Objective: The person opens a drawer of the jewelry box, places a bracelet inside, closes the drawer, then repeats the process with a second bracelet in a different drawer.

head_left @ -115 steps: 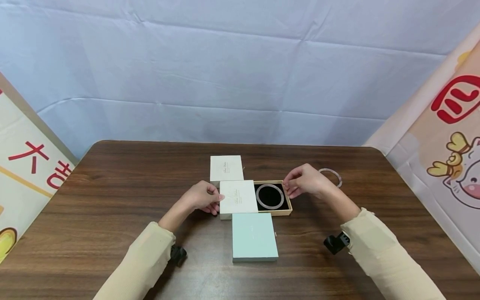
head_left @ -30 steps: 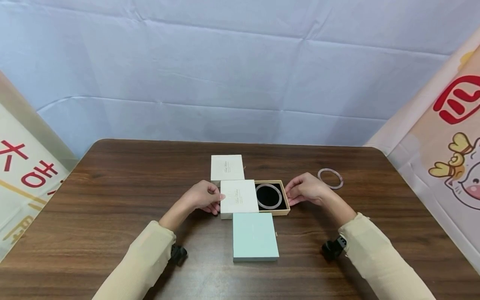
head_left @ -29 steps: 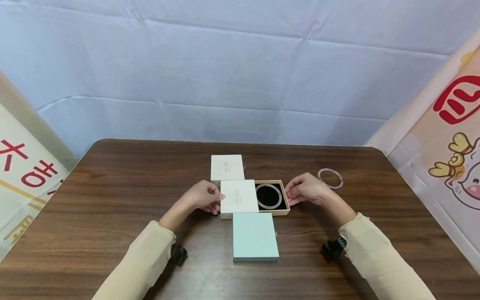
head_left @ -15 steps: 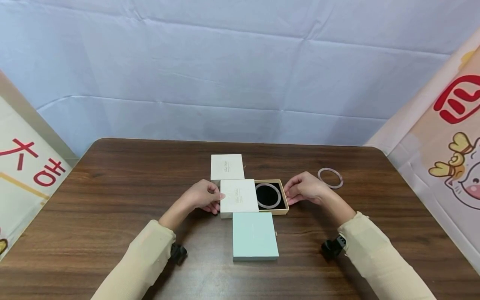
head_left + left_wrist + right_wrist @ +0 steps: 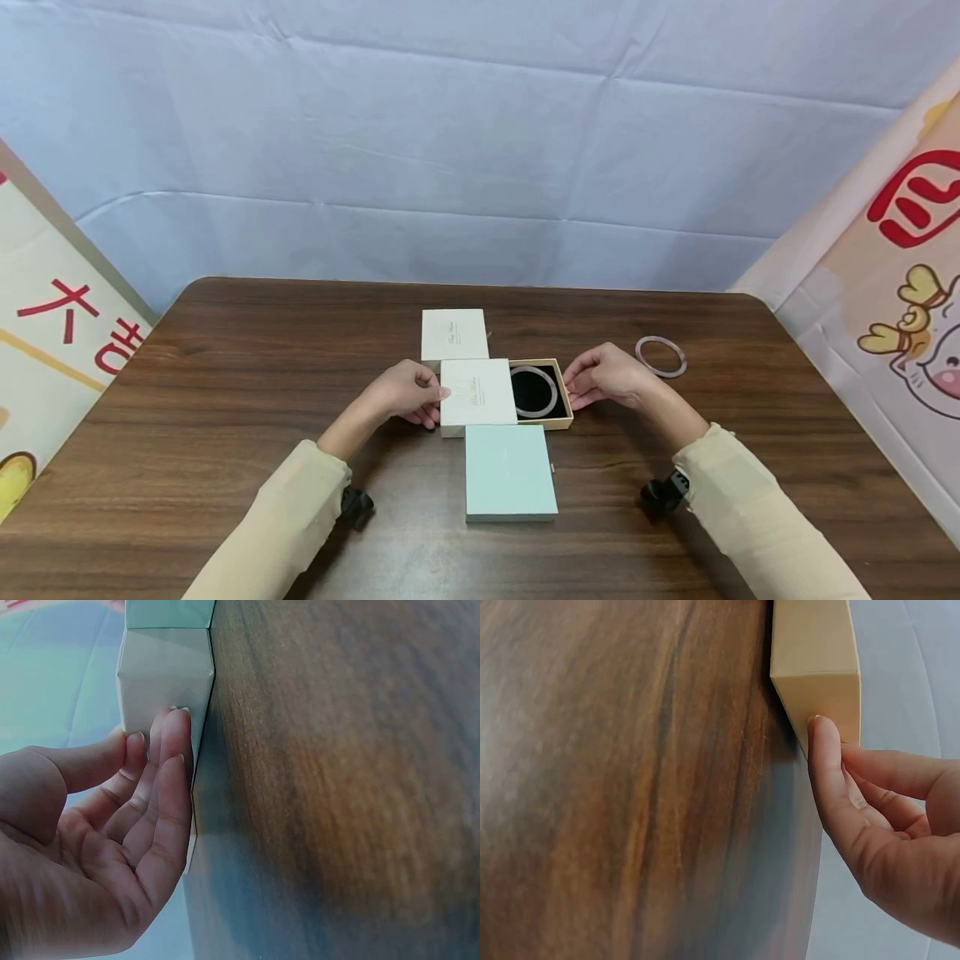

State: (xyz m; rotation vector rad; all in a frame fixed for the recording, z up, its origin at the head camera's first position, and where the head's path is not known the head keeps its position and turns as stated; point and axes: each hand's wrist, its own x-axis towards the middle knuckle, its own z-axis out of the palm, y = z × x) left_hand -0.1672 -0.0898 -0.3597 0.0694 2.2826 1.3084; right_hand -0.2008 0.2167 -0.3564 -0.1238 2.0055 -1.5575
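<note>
Place: staged tabletop spot, cloth-screened; home, office or studio can't be told.
Table (image 5: 247,417): dark wood-grain top, rounded far corners.
Backdrop (image 5: 390,150): pale blue cloth, fold-creased, beyond table's far edge.
Left banner (image 5: 45,333): red Chinese characters, left of table.
Right banner (image 5: 918,333): cartoon animal print, right of table.
Wrist cameras (image 5: 357,508): black pair, above table.

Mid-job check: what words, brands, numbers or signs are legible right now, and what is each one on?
"大吉": red characters on the left banner.
Red character, cut off by the frame edge, not readable: right banner.
Gold script, too small to read: open white drawer box.
Script, too small to read: rear white box.
Lettering, too faint to read: mint-green box.
Wrist views: nothing legible.
</note>
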